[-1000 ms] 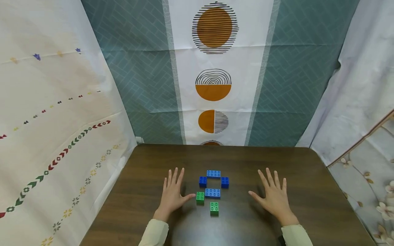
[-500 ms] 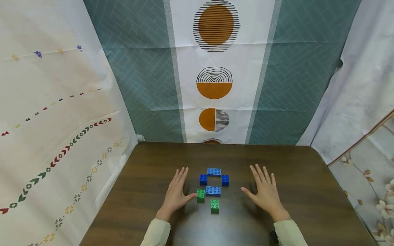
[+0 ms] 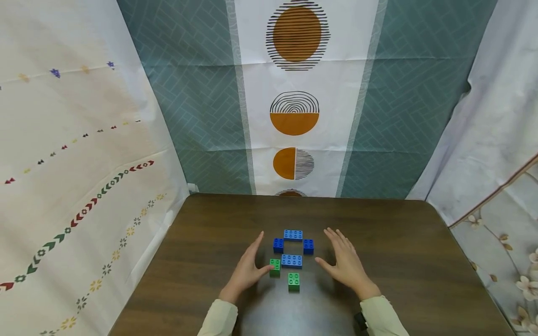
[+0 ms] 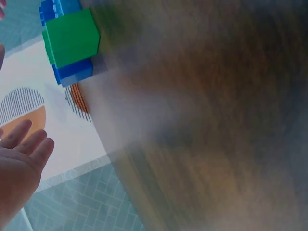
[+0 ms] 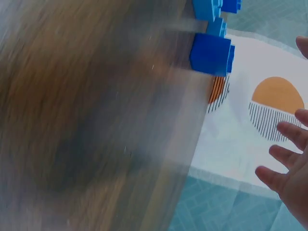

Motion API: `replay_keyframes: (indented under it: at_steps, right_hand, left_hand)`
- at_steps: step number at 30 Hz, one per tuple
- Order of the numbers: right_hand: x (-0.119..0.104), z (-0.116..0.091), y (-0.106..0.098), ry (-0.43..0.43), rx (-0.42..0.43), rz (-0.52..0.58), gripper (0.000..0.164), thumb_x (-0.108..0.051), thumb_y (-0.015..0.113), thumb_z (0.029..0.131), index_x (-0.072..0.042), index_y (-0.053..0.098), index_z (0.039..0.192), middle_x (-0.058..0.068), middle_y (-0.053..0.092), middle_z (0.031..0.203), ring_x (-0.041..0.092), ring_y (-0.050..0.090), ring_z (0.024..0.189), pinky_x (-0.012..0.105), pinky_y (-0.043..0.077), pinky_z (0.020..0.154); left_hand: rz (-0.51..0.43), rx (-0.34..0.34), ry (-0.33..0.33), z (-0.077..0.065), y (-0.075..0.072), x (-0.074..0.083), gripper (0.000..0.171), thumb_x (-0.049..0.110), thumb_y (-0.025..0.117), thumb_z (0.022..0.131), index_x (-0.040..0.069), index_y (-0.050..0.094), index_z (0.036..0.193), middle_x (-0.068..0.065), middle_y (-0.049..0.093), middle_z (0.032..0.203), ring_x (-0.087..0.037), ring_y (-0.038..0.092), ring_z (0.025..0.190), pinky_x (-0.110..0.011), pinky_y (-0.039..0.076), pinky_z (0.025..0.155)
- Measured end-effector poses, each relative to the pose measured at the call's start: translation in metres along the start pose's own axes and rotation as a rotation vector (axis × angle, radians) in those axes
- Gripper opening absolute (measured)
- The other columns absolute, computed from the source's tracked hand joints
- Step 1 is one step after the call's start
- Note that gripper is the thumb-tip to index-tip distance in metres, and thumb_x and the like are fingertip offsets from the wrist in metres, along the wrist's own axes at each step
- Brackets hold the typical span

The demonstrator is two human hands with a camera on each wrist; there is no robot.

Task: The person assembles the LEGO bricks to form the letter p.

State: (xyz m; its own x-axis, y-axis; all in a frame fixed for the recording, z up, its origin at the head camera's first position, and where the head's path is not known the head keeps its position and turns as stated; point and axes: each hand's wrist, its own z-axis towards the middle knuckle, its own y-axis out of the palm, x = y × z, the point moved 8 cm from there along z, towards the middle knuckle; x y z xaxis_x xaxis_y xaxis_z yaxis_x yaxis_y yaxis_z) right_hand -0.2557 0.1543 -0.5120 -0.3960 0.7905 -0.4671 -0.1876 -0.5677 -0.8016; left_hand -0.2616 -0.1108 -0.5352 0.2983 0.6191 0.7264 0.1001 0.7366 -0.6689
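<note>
My left hand (image 3: 245,272) is open at the left of a small brick group, its thumb tip overlapping a green toy brick (image 3: 274,268). A second green brick (image 3: 293,282) lies nearer to me. Two light blue bricks, a far one (image 3: 293,234) and a near one (image 3: 292,261), lie crosswise. Between them stand two short dark blue bricks, one at left (image 3: 278,245) and one at right (image 3: 308,246). My right hand (image 3: 348,268) is open at the right of the group, apart from it. Straight fingers (image 4: 29,142) show in the left wrist view, likewise fingers (image 5: 284,159) in the right wrist view.
The bricks rest on a dark brown wooden table (image 3: 218,214). A teal and white cloth (image 3: 252,93) hangs behind its far edge. White patterned cloths hang at the left (image 3: 84,154) and the right (image 3: 496,140).
Both hands have moved inward toward the bricks, the right one farther to the left. Their fingers have turned more sideways. The bricks keep their arrangement.
</note>
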Motion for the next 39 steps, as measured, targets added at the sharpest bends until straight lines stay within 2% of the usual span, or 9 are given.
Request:
replay_keyframes:
  at_steps: [4, 9, 12, 19, 26, 30, 39]
  right_hand:
    - [-0.005, 0.001, 0.010, 0.019, -0.051, 0.095, 0.082, -0.036, 0.076, 0.082, -0.008, 0.035, 0.147, 0.015, 0.038, 0.150, 0.041, 0.030, 0.138, 0.066, 0.027, 0.107]
    - [-0.009, -0.001, 0.029, 0.102, -0.171, 0.278, 0.077, -0.033, 0.072, 0.087, -0.013, 0.032, 0.150, 0.014, 0.034, 0.152, 0.039, 0.031, 0.138, 0.064, 0.030, 0.107]
    - [-0.012, -0.001, 0.039, 0.128, -0.205, 0.368, 0.073, -0.028, 0.073, 0.088, -0.016, 0.035, 0.149, 0.012, 0.037, 0.151, 0.035, 0.035, 0.137, 0.061, 0.031, 0.107]
    - [-0.021, -0.004, 0.051, 0.068, -0.206, 0.521, 0.067, -0.015, 0.075, 0.085, -0.010, 0.043, 0.144, 0.011, 0.048, 0.142, 0.033, 0.046, 0.128, 0.056, 0.040, 0.103]
    - [-0.026, -0.011, 0.069, 0.050, -0.342, 0.651, 0.064, -0.016, 0.071, 0.089, 0.001, 0.039, 0.143, 0.022, 0.048, 0.139, 0.042, 0.048, 0.124, 0.060, 0.040, 0.100]
    - [-0.029, -0.014, 0.077, 0.057, -0.427, 0.737, 0.062, -0.013, 0.070, 0.089, 0.004, 0.040, 0.140, 0.026, 0.047, 0.138, 0.045, 0.047, 0.123, 0.058, 0.042, 0.099]
    - [-0.033, -0.017, 0.085, 0.049, -0.487, 0.815, 0.053, -0.008, 0.071, 0.088, 0.008, 0.048, 0.133, 0.027, 0.052, 0.132, 0.044, 0.052, 0.117, 0.056, 0.046, 0.096]
  left_hand:
    - [-0.049, -0.022, 0.002, -0.002, 0.006, -0.002, 0.093, 0.022, 0.079, 0.081, 0.020, 0.022, 0.154, -0.012, 0.031, 0.154, -0.035, 0.032, 0.138, -0.057, 0.034, 0.107]
    - [-0.099, -0.036, 0.011, -0.003, 0.014, -0.006, 0.084, 0.022, 0.078, 0.082, 0.010, 0.030, 0.151, -0.017, 0.038, 0.149, -0.037, 0.037, 0.135, -0.056, 0.037, 0.106]
    - [-0.149, -0.034, 0.009, -0.002, 0.018, -0.008, 0.079, 0.019, 0.078, 0.082, 0.005, 0.035, 0.148, -0.019, 0.041, 0.146, -0.038, 0.039, 0.133, -0.055, 0.038, 0.105]
    - [-0.278, -0.048, -0.010, -0.002, 0.027, -0.016, 0.068, 0.010, 0.076, 0.084, -0.001, 0.042, 0.142, -0.022, 0.050, 0.137, -0.038, 0.049, 0.125, -0.052, 0.041, 0.103]
    - [-0.322, -0.059, -0.022, -0.002, 0.033, -0.021, 0.058, 0.007, 0.073, 0.085, -0.003, 0.048, 0.136, -0.023, 0.054, 0.132, -0.038, 0.052, 0.120, -0.052, 0.044, 0.100]
    - [-0.351, -0.082, -0.065, -0.003, 0.038, -0.024, 0.053, 0.006, 0.072, 0.086, -0.005, 0.050, 0.133, -0.022, 0.055, 0.132, -0.039, 0.051, 0.121, -0.051, 0.044, 0.101]
    - [-0.366, -0.116, -0.092, -0.003, 0.041, -0.027, 0.044, 0.003, 0.068, 0.088, -0.004, 0.054, 0.130, -0.023, 0.056, 0.129, -0.039, 0.052, 0.121, -0.049, 0.045, 0.100]
